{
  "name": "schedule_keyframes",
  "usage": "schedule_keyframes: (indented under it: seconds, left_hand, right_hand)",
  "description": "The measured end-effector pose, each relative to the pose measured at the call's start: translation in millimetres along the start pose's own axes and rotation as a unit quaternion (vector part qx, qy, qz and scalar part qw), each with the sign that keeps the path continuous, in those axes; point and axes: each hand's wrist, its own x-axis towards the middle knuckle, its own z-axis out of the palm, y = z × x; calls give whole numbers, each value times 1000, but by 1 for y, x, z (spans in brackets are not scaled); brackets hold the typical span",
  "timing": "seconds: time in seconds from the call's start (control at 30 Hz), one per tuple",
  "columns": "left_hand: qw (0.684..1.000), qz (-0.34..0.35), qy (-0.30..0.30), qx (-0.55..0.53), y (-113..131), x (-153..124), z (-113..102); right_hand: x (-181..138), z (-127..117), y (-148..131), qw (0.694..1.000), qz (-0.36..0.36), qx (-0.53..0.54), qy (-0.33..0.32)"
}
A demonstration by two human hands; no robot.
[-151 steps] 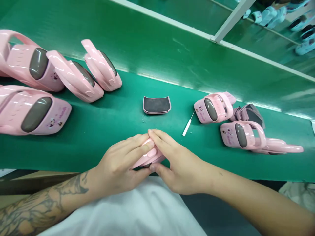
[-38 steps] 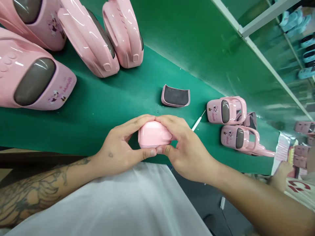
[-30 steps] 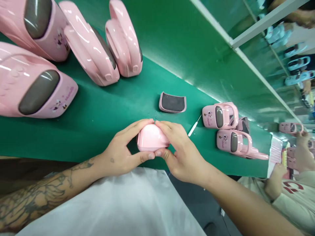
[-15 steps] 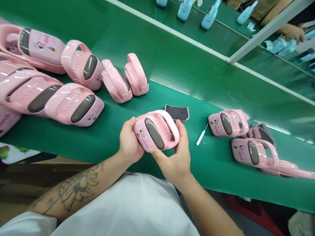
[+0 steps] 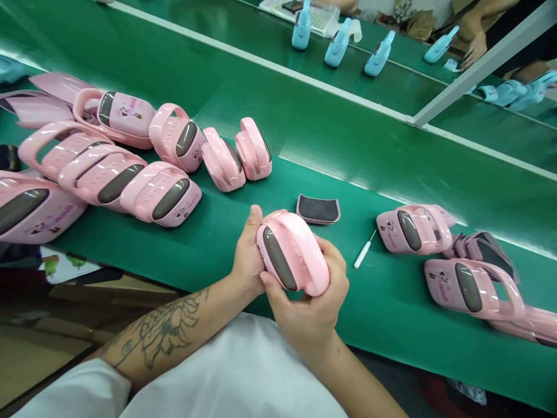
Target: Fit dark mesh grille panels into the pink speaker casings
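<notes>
Between my two hands is a glossy pink plastic housing (image 5: 300,247) with a loop handle and a dark oval window. My left hand (image 5: 249,255) is closed against its left end, thumb pointing up. My right hand (image 5: 311,307) wraps round the handle end, its thumb on the near edge. The handle faces up toward me, and the underside is hidden. Just beyond the housing lies a curved panel (image 5: 318,209) with a dark grey face and pink edge. To the right, a small white-handled screwdriver (image 5: 362,253) rests on the green table (image 5: 383,325).
Several similar pink housings (image 5: 174,200) stand in a cluster on the left, more (image 5: 448,284) on the right beside stacked curved panels (image 5: 483,249). Behind a white rail (image 5: 270,67), light blue housings (image 5: 378,55) stand on another surface, near another person's hand (image 5: 475,49).
The pink housing has been tilted in my hands, so its handle faces me and its printed end has mostly turned from sight. My view has shifted, showing more of the left side.
</notes>
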Motion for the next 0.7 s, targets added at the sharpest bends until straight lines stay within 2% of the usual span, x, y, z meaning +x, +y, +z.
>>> schedule_keyframes:
  seconds: [0.1, 0.2, 0.23, 0.3, 0.37, 0.47, 0.6, 0.7]
  left_hand:
    - [995, 60, -6, 79, 2, 2, -5]
    - [971, 149, -69, 176, 12, 5, -7]
    - [967, 146, -99, 182, 15, 6, -7]
    - [972, 86, -144, 164, 20, 7, -6]
    - [978, 17, -155, 139, 22, 9, -4]
    - [984, -10, -142, 111, 18, 11, -4]
    - [991, 5, -101, 92, 11, 11, -4]
    - [992, -17, -83, 92, 8, 12, -6]
  right_hand:
    - [-1, -8, 3, 998, 44, 51, 2]
    - [-3, -18, 8, 992, 81, 91, -21]
    - [-4, -21, 11, 992, 78, 96, -25]
    - [-7, -24, 17, 992, 66, 99, -32]
    - [-11, -24, 23, 993, 56, 97, -28]
    - [-18, -23, 30, 995, 39, 93, -14]
    - [-31, -20, 28, 997, 20, 64, -49]
    - [-41, -19, 25, 999, -3, 48, -25]
